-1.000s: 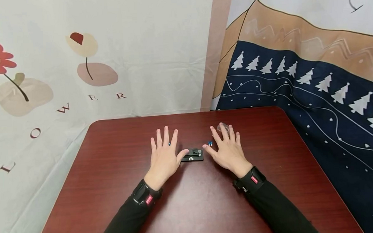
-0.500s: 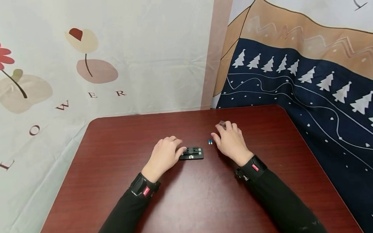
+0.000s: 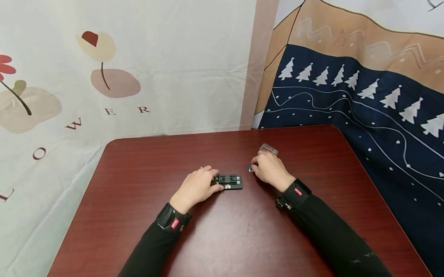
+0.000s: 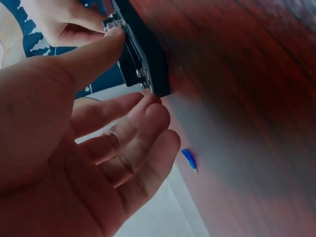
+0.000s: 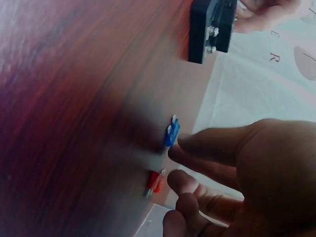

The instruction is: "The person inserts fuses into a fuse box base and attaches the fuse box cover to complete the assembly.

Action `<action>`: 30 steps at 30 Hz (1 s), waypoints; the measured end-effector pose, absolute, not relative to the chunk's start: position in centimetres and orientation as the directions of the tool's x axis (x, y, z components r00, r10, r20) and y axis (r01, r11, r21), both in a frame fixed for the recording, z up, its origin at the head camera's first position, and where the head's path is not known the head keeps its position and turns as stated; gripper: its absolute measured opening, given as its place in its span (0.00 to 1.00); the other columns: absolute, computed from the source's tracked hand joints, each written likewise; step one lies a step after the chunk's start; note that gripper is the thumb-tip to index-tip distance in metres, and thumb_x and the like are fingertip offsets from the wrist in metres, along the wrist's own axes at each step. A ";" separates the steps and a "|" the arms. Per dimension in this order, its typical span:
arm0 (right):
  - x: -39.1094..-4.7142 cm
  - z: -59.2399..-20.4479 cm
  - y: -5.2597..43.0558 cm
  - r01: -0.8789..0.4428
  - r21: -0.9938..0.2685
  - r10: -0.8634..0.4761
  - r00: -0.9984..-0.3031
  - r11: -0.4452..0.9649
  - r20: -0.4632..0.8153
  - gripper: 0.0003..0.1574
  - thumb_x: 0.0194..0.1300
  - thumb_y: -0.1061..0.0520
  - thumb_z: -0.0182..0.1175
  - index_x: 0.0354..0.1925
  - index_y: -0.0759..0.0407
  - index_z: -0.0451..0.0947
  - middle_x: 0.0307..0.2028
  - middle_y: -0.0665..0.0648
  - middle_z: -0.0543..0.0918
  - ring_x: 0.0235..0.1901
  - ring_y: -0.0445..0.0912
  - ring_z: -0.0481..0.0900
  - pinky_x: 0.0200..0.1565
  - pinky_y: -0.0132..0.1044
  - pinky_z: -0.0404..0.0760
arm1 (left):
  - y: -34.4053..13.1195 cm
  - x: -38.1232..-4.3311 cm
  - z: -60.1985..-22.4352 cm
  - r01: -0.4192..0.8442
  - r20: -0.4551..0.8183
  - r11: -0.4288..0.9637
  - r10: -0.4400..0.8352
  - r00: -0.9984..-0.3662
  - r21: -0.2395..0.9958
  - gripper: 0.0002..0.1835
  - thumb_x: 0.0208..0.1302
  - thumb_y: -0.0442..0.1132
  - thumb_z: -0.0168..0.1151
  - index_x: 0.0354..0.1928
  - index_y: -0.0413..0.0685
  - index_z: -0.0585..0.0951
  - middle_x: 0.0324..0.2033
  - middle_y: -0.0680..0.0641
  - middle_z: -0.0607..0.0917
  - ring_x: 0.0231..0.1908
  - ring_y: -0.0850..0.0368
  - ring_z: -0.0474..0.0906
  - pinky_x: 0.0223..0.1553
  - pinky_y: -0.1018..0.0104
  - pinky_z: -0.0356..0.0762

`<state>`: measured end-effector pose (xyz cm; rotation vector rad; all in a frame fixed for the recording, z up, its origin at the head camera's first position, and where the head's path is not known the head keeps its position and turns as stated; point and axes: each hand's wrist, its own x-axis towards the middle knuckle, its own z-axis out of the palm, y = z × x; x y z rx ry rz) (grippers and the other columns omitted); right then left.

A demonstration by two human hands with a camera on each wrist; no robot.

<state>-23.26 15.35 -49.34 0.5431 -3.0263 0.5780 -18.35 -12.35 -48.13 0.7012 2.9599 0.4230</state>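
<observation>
A black fuse block (image 3: 229,183) with metal terminals lies mid-table. My left hand (image 3: 196,187) holds its left end, the thumb along the near side and the fingers at the far side. To the right, my right hand (image 3: 271,169) has thumb and forefinger pinched at the body of a blue blade fuse (image 5: 173,132). Two metal prongs stick out of that fuse away from the fingertips. Under the other right fingers, a red fuse (image 5: 155,181) shows in the right wrist view. Another small blue piece with a metal prong (image 4: 188,159) lies beyond the left fingertips.
Just past the right knuckles stands a small clear plastic box (image 3: 268,149). Everything rests on a dark red wooden table (image 3: 226,245). Printed cloths (image 3: 189,74) hang behind the table and along its right side.
Both hands were spread flat over the table. The left has since curled in and taken hold of the fuse block; the right has drawn in its fingers and come down to the blue fuse.
</observation>
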 end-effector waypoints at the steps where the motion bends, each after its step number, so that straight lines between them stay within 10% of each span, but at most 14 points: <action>1: -23.3 -49.4 15.3 -0.340 -0.354 -0.336 -0.939 0.871 0.075 0.13 0.71 0.56 0.65 0.47 0.59 0.92 0.41 0.59 0.84 0.43 0.54 0.83 0.45 0.56 0.86 | -12.3 -18.3 -48.1 0.431 -0.004 0.858 0.450 -0.893 0.281 0.31 0.66 0.59 0.70 0.63 0.47 0.84 0.53 0.44 0.86 0.48 0.42 0.86 0.47 0.43 0.85; 30: -23.3 -49.4 15.0 -0.326 -0.350 -0.318 -0.945 0.878 0.080 0.06 0.68 0.58 0.66 0.38 0.58 0.89 0.38 0.58 0.87 0.39 0.54 0.85 0.41 0.55 0.86 | -12.3 -18.1 -48.6 0.419 -0.031 0.873 0.440 -0.898 0.250 0.27 0.67 0.58 0.70 0.60 0.47 0.87 0.47 0.47 0.84 0.42 0.42 0.85 0.43 0.44 0.86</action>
